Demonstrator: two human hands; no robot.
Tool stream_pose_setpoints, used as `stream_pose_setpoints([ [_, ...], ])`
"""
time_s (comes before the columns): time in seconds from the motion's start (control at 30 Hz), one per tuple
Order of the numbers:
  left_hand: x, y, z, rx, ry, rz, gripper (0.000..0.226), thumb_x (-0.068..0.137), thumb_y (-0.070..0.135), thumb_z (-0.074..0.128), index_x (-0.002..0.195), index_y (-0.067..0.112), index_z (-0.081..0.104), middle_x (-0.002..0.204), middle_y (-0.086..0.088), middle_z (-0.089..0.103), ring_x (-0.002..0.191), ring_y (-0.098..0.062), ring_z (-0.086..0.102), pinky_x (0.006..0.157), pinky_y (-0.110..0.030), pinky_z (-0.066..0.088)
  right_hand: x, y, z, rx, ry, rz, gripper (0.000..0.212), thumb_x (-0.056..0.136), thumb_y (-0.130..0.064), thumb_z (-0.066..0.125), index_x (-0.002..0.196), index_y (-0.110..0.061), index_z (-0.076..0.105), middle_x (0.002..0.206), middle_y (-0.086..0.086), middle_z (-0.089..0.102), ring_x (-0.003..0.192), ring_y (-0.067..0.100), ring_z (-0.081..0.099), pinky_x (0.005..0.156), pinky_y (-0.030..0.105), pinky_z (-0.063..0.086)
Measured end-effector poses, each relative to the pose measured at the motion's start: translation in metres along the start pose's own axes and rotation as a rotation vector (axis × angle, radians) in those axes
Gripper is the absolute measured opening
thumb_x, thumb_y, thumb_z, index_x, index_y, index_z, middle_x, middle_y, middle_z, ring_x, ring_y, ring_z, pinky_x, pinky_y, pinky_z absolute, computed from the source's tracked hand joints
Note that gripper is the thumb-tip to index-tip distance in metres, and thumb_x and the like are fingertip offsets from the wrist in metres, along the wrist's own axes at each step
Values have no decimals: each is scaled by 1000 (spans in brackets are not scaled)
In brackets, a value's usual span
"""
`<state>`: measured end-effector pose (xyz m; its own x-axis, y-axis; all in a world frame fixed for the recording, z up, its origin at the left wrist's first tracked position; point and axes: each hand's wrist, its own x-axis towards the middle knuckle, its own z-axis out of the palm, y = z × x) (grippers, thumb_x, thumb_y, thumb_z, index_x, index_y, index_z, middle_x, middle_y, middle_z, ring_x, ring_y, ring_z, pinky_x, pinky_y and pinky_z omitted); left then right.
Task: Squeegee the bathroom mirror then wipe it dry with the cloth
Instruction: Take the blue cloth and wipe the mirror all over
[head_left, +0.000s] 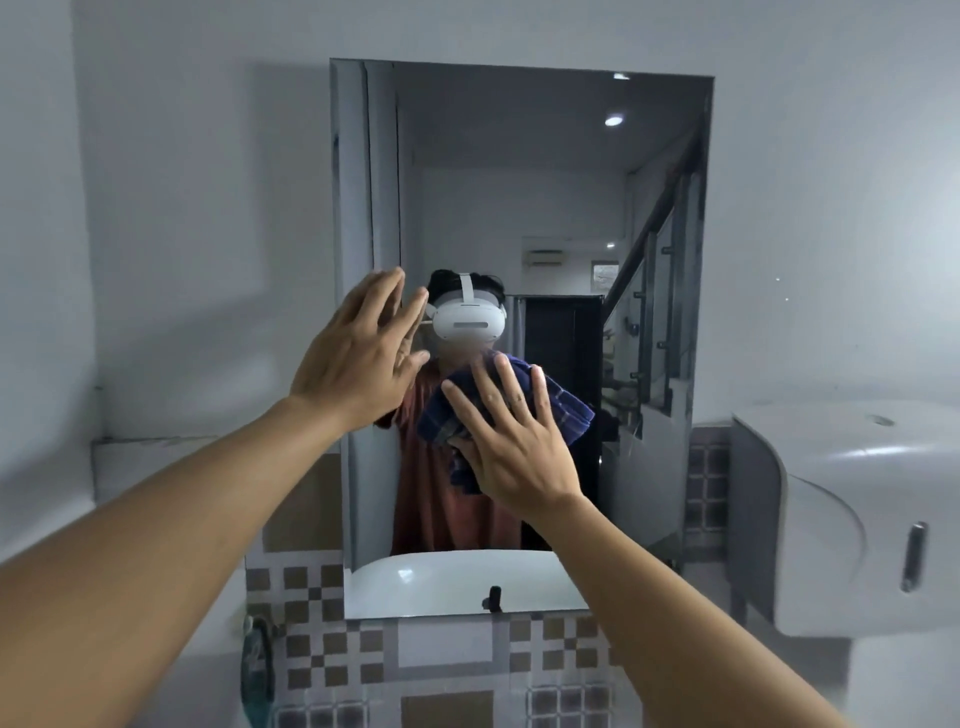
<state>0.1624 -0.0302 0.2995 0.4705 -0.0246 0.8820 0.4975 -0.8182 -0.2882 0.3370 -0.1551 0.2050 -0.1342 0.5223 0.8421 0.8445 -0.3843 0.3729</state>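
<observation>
A person faces a wall-mounted bathroom mirror (519, 208), both bare arms stretched toward the glass. The right hand (511, 441), fingers spread wide and flat, presses a dark blue checked cloth (563, 410) against the lower middle of the mirror; the thumb tucks under the bunched fabric, and the cloth spills out past the fingertips to the right and hangs below the palm. The left hand (358, 353) is raised at the mirror's left edge, fingers fanned open and holding nothing; whether it touches the glass cannot be told. No brand, label or writing can be read anywhere in the frame. The reflection shows the person in a rust-coloured shirt, wearing a white headset (469, 319), with a staircase behind. A white dispenser (852, 519) with a metal keyhole plate hangs on the wall to the right of the mirror. Brown-and-white checked tiles (322, 654) run below the mirror. No squeegee shows.
</observation>
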Motion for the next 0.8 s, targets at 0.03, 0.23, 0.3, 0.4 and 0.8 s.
stream_pose_setpoints([
  [0.03,0,0,1,4,-6,1,68,93,39,63,150,10,41,156,-20,32,148,-37,27,110,-51,41,0,7,-1,3,3,40,57,106,-46,34,159,-25,28,168,13,19,156,34,7,124,61,6],
  [0.23,1,3,1,13,-21,-35,71,90,42,64,151,12,39,156,-17,31,148,-34,25,113,-51,41,-1,48,-10,6,22,168,60,105,-45,35,160,-25,22,168,14,16,156,36,6,121,64,13],
  [0.3,1,4,0,14,-21,-43,71,90,41,63,150,11,39,156,-17,31,148,-34,25,113,-51,41,-2,61,-12,24,45,223,60,105,-47,30,160,-24,22,168,14,16,156,36,6,122,64,11],
  [0.4,0,5,-1,15,-15,-39,70,91,40,63,150,10,40,155,-18,31,148,-34,24,112,-51,42,-5,81,-15,48,69,347,62,104,-51,22,161,-25,21,169,13,12,156,35,3,123,61,7],
  [0.8,-1,8,-2,-9,-17,-60,70,89,36,65,150,11,41,156,-18,32,148,-34,25,110,-53,43,-45,103,-5,89,113,523,61,105,-49,23,161,-25,21,170,12,8,156,34,-1,125,58,7],
])
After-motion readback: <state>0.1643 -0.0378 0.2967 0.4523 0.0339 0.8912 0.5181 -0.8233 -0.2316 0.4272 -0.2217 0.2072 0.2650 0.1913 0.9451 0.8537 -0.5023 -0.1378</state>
